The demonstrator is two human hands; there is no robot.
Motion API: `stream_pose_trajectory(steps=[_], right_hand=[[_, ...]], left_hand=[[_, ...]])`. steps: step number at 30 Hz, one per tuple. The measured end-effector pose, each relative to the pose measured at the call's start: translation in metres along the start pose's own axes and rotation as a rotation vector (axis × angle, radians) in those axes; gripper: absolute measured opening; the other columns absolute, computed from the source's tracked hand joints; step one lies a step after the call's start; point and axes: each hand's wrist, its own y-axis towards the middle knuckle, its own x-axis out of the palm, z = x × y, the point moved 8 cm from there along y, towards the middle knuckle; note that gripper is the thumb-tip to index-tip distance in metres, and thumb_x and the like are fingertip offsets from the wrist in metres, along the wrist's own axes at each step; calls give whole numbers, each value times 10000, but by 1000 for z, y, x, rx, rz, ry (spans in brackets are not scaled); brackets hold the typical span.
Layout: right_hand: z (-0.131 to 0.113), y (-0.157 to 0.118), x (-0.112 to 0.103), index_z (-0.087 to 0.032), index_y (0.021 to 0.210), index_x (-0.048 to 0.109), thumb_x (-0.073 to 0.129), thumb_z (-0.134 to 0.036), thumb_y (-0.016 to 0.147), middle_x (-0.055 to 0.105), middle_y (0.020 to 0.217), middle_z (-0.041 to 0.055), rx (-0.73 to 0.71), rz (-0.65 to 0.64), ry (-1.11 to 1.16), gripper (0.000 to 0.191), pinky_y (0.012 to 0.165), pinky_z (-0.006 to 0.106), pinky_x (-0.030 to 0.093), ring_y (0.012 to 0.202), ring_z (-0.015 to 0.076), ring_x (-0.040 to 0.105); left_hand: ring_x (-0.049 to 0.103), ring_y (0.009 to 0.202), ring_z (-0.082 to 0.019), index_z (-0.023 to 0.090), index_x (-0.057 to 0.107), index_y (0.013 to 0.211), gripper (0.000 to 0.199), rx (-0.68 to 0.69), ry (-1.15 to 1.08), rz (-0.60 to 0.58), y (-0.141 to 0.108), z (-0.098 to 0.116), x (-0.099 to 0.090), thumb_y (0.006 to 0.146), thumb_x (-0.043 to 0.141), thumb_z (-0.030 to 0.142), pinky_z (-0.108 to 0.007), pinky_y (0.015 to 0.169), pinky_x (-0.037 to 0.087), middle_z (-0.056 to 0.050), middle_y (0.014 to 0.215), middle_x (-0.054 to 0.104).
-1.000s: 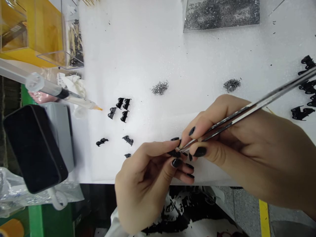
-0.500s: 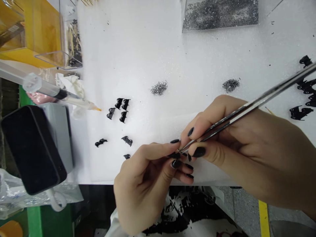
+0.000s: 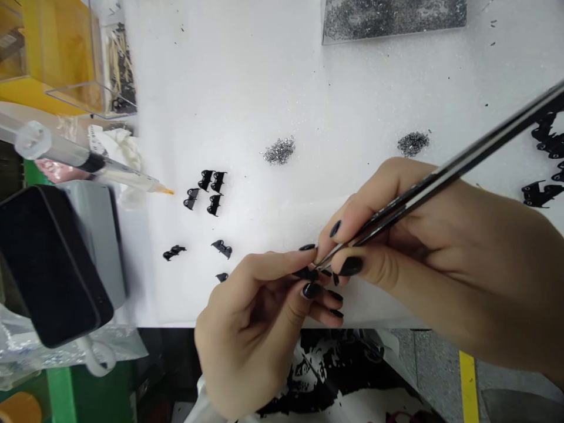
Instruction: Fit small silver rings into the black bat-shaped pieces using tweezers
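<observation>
Between the thumb and index finger of my left hand (image 3: pixel 259 317) is a small black plastic part (image 3: pixel 305 274), mostly covered by the fingertips. My right hand (image 3: pixel 396 252) grips a pair of metal tweezers (image 3: pixel 409 197) like a pen, its tips touching or just over the black part. Both hands meet near the table's front edge. Left of them lie several similar black parts (image 3: pixel 214 204) on the white surface. Beyond the hands are a pile of tiny silvery metal pieces (image 3: pixel 279 151) and a darker pile (image 3: pixel 413 144).
A clear tray of tiny pieces (image 3: pixel 396 20) stands at the back. At left are a syringe (image 3: pixel 88 158) with an orange tip, a black phone (image 3: pixel 50 264) and a clear box (image 3: pixel 121 70) with sticks. More black parts (image 3: pixel 540 194) lie at the far right.
The view has shifted slightly, so the table things appear a little further left and up. Both hands keep their grips, and the tweezers stay at the black part.
</observation>
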Motion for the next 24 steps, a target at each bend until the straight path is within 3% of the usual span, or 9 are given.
stream_pose_trajectory(steps=[7, 13, 20, 24], right_hand=[[3, 1, 0, -275, 940, 615, 643, -69, 1022, 785, 794, -40, 63, -33, 51, 223, 416, 198, 581, 608, 137, 758], [5, 4, 1, -280, 891, 635, 677, -66, 996, 762, 743, -61, 106, -40, 118, 243, 434, 179, 602, 592, 121, 756], [3, 4, -9, -301, 898, 743, 775, -189, 1010, 824, 799, -61, 36, 79, 39, 162, 413, 165, 586, 636, 137, 804], [6, 6, -2, -299, 863, 712, 732, -103, 1005, 790, 702, -86, 98, 20, 119, 242, 367, 136, 529, 542, 97, 754]], left_hand=[[836, 648, -123, 311, 843, 1134, 269, -22, 5, 8, 0, -2, 1, 1035, 757, 76, -125, 669, 707, 71, 870, 867], [844, 687, -121, 323, 848, 1130, 260, -24, -41, 24, -2, -4, 1, 1041, 756, 97, -112, 670, 700, 49, 910, 873], [832, 640, -194, 303, 833, 1166, 256, 24, 43, -9, 0, -1, -5, 1015, 775, 104, -227, 551, 725, -6, 874, 851], [843, 678, -184, 318, 829, 1159, 311, 17, -2, -24, 0, -3, -3, 1016, 747, 55, -218, 586, 731, 6, 904, 861]])
